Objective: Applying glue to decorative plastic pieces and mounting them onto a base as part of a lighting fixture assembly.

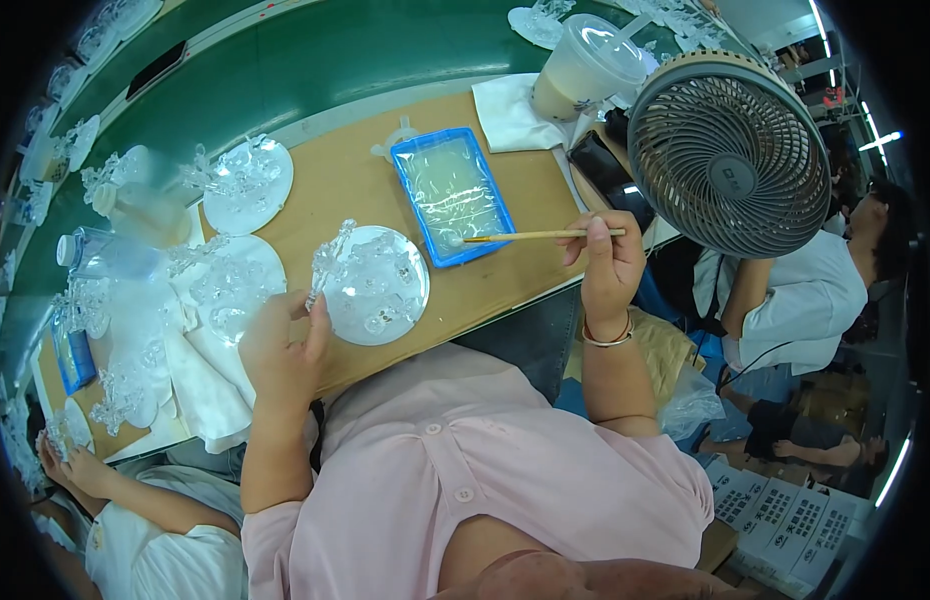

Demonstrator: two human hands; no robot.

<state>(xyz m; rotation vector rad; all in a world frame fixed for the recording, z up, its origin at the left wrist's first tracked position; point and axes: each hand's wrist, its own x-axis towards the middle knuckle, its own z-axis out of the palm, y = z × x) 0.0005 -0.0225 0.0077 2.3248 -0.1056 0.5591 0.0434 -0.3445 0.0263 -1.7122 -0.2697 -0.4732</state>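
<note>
My right hand (613,262) grips a thin wooden brush (540,236), held nearly level. Its tip lies over the lower part of a shallow blue tray (507,217), which has a clear, shiny film or liquid inside. To the left, my left hand (288,345) pinches a clear, branch-like plastic piece (330,262) at the left rim of a round white plate (417,310). More clear pieces (380,300) lie on that plate, too glassy to tell apart.
Further white plates with clear pieces (247,185) stand at the left, beside a clear bottle (110,255) and white cloth (210,385). A lidded drink cup (575,80) and a grey fan (730,165) stand right. Co-workers sit on both sides, one with hands (80,465) at lower left.
</note>
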